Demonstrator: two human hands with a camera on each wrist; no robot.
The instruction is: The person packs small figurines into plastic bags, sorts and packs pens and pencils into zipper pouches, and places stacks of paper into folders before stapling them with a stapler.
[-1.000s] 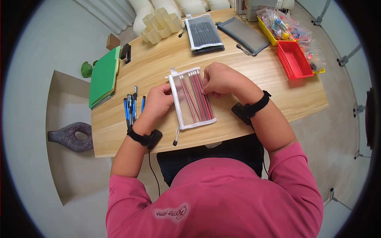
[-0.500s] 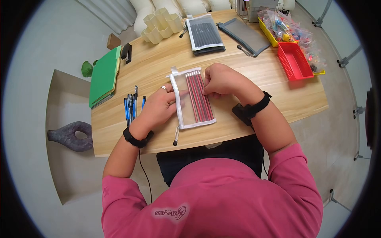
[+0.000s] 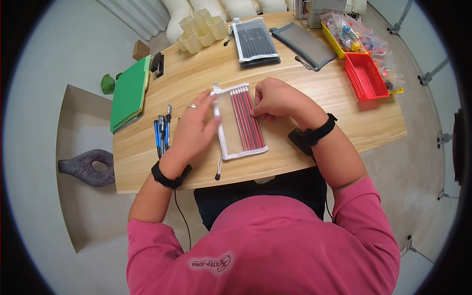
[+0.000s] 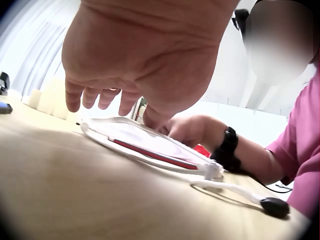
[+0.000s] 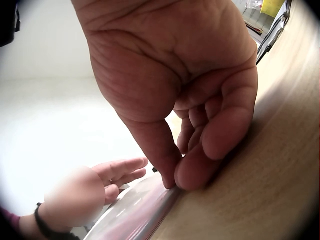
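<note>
A clear mesh pouch with white edging (image 3: 221, 129) lies on the table, with several red pencils (image 3: 244, 118) side by side along its right half. My right hand (image 3: 275, 100) pinches the pouch's right edge between thumb and forefinger, as the right wrist view also shows. Over the pouch's left edge is my left hand (image 3: 194, 129), blurred, its fingers extended and holding nothing. In the left wrist view that hand (image 4: 145, 60) hovers above the pouch (image 4: 145, 145), whose left side stands slightly raised. A black-tipped zip pull (image 3: 218, 175) hangs at the near left corner.
Several blue and black pens (image 3: 162, 132) lie left of my left hand. Farther back are a green folder (image 3: 130, 93), a stapler (image 3: 157, 65), a cream hexagonal holder (image 3: 201, 32), a pouch of black pens (image 3: 255, 42), a grey pouch (image 3: 307, 44) and a red basket (image 3: 366, 78).
The pencils moved from spread out to close together on the right. My left hand came off the pouch's middle left and moved up with its fingers extended. My right hand kept its pinch.
</note>
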